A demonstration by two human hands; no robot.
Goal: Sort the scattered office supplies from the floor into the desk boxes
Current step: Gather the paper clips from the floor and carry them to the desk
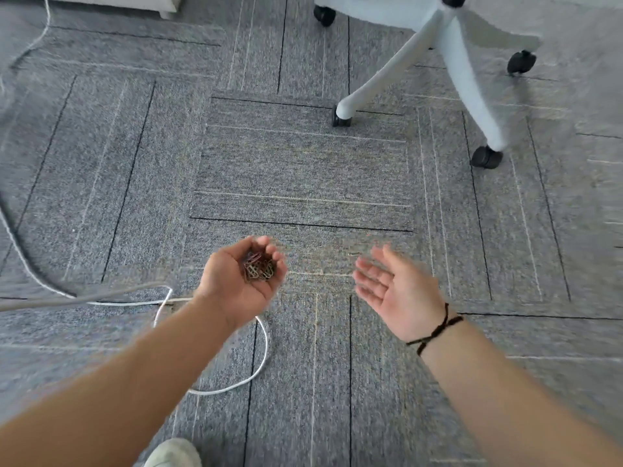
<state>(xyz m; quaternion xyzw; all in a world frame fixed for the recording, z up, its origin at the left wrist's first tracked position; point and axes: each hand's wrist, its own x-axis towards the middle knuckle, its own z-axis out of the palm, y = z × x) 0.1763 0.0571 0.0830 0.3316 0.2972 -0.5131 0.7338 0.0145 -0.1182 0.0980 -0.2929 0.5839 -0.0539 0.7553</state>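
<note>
No readable text anywhere in the view.

Nothing here carries letters, numbers, a brand or a sign: the carpet (303, 170) shows only woven lines, the chair base (448, 55) is plain pale plastic, and the paper clips (258, 266) cupped in the left hand (241, 281) are bare coloured wire (motion blur softens them, so any fine marking would be lost anyway). The wrist cord (435, 328) is a plain dark cord with no tag or print.
</note>
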